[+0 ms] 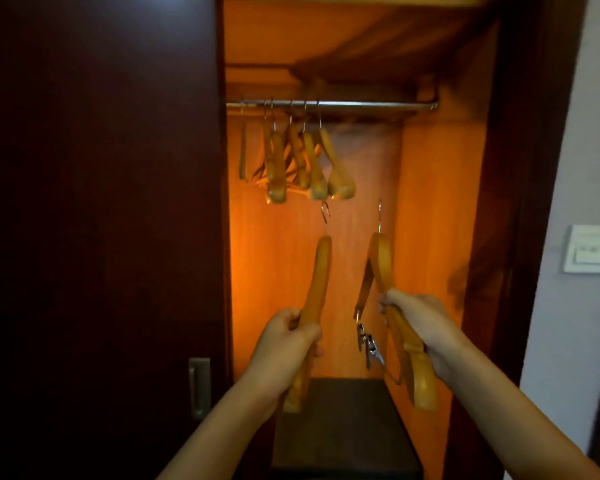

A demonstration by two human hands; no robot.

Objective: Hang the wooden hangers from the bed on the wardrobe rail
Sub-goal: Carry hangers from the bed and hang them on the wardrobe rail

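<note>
I face an open, lit wardrobe with a metal rail (378,105) across its top. Several wooden hangers (309,164) hang bunched at the rail's left end. My left hand (284,344) grips one wooden hanger (321,268) by its lower arm, hook up, below the hung ones. My right hand (416,320) grips another wooden hanger (381,258), hook up, with metal clips (369,344) dangling from it. Both held hangers are well below the rail. The bed is out of view.
A dark sliding door (101,220) with a metal handle (199,388) covers the wardrobe's left half. A dark shelf or box (343,420) sits low inside. The wardrobe's dark frame and a wall with a white switch (591,249) are at the right.
</note>
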